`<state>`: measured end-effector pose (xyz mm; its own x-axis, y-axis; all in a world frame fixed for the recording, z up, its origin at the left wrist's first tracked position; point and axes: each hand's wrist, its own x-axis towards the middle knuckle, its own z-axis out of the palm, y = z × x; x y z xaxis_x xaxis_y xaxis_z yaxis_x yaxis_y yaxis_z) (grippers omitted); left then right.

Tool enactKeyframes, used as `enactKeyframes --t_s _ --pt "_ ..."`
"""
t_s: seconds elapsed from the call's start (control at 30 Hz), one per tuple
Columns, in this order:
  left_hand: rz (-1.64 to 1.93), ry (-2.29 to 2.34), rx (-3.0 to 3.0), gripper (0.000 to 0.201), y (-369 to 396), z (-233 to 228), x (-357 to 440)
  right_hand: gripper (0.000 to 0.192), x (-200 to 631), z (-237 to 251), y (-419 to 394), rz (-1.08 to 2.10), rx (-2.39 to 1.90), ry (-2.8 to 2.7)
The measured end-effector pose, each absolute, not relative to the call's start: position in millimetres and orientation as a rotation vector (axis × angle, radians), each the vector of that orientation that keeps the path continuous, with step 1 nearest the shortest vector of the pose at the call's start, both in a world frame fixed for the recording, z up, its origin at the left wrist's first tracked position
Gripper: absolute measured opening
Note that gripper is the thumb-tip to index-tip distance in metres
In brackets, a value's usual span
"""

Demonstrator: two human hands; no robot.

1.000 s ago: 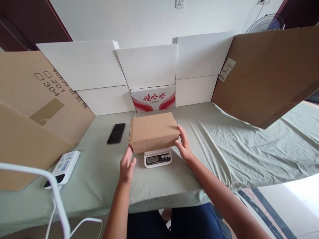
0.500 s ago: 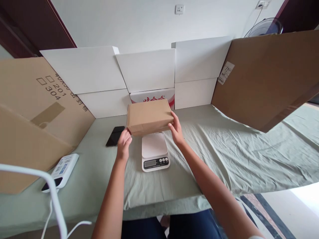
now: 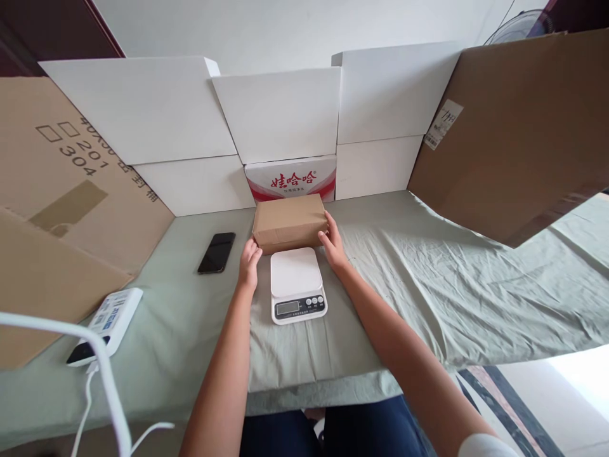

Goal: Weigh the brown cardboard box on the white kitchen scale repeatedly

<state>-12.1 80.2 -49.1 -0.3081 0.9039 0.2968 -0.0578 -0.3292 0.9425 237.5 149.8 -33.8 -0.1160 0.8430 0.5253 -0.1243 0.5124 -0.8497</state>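
Observation:
A small brown cardboard box is just behind the white kitchen scale, in front of a white and red printed carton. My left hand grips the box at its near left corner, fingers partly hidden. At the right end, my right hand is closed on the box, with the thumb on the near face. The scale's platform holds nothing, and its display looks blank. Whether the box's underside fully rests on the cloth cannot be made out.
A black smartphone lies left of my left hand. Further left are a white power strip and a white curved tube. White boxes line the back; large cardboard boxes flank both sides of the green cloth.
The box has been lowered behind the scale, and the printed carton's red lettering now shows fully above it. Both hands stay on the box. The view has tilted slightly down.

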Motion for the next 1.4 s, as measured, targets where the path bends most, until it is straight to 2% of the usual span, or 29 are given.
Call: enactKeyframes --t_s 0.2,0.5,0.8,1.4 --pt "1.716 1.181 1.203 0.066 80 -51 -15 0.073 238 -37 147 0.936 -0.711 -1.454" --pt "1.883 1.276 1.125 0.075 67 -45 -28 0.068 255 -42 155 0.698 -0.895 -1.334" --pt "1.828 1.296 1.152 0.074 72 -50 -25 0.072 248 -38 147 0.888 -0.813 -1.369" --pt "1.78 1.294 1.147 0.074 73 -50 -20 0.07 246 -39 149 0.925 -0.734 -1.437"
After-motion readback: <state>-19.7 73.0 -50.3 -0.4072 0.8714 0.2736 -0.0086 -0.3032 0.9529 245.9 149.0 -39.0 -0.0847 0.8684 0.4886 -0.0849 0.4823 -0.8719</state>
